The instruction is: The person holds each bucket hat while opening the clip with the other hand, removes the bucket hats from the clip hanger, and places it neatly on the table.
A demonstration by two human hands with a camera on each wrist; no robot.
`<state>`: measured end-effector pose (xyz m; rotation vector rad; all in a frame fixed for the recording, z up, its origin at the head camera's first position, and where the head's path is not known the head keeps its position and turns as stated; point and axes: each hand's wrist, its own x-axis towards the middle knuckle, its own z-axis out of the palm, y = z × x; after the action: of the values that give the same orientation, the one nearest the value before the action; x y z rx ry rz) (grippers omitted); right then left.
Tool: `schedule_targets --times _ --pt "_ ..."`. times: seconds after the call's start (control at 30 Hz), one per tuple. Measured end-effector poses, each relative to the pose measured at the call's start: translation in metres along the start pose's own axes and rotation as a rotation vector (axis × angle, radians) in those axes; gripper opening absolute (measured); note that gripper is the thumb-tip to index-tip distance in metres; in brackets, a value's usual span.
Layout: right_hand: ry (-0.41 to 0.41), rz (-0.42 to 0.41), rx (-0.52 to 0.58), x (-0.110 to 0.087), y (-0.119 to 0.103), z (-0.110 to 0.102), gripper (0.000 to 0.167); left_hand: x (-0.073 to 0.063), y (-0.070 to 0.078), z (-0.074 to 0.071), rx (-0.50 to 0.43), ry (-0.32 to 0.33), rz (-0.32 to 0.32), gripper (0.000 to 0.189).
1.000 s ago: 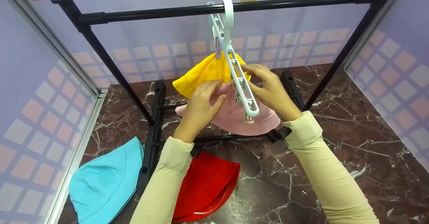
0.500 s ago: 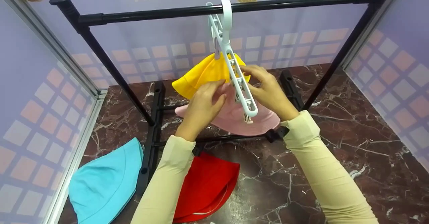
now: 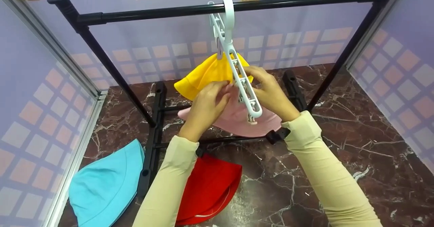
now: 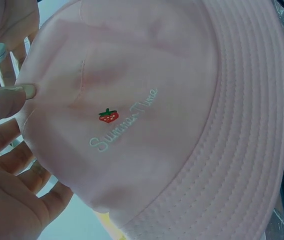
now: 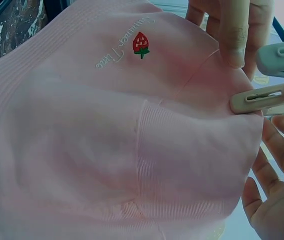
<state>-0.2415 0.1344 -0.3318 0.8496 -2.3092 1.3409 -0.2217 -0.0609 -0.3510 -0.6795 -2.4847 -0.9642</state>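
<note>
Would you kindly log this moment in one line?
left hand: pinches pink hat; right hand: at clip on pink hat; hanger: on rail; yellow hat: beyond pink; red hat, blue hat: on marble

- From the head: looks forward and down from above, far enough back to frame the black garment rack (image 3: 152, 14).
- From the left wrist: faces the pink bucket hat (image 4: 147, 95) close up.
- From the right wrist: looks as near, sharing the strawberry embroidery (image 5: 140, 44) with the left view, but upside down.
</note>
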Motion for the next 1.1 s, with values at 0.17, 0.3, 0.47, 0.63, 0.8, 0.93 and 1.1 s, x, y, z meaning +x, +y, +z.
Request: schedule_targets --times 0.17,0.3,0.47,0.63,0.8,0.93,1.1 --pt "0.003 0.012 0.009 0.000 -0.001 0.001 0.038 0.001 0.001 0.001 0.009 0.012 0.013 0.031" --pt "0.004 0.022 0.022 0.001 -0.004 0.002 0.037 0.002 0.001 0.001 0.024 0.016 0.011 0.029" --pt "0.004 0.033 0.034 0.000 -0.006 0.003 0.040 0.002 0.002 0.001 0.036 0.029 0.019 0.023" --pt "0.001 0.025 0.060 0.000 -0.007 0.002 0.042 0.003 0.003 0.003 0.035 0.044 0.038 0.019" --pt "0.009 0.028 0.068 0.001 -0.007 0.002 0.038 0.005 0.004 0.005 0.036 0.058 0.045 0.018" --pt "0.024 0.030 0.017 0.002 -0.009 0.003 0.038 0.005 0.004 0.005 0.033 0.074 0.054 0.018" --pt "0.032 0.032 -0.009 0.003 -0.011 0.002 0.036 0.006 0.004 0.005 0.032 0.097 0.068 0.018"
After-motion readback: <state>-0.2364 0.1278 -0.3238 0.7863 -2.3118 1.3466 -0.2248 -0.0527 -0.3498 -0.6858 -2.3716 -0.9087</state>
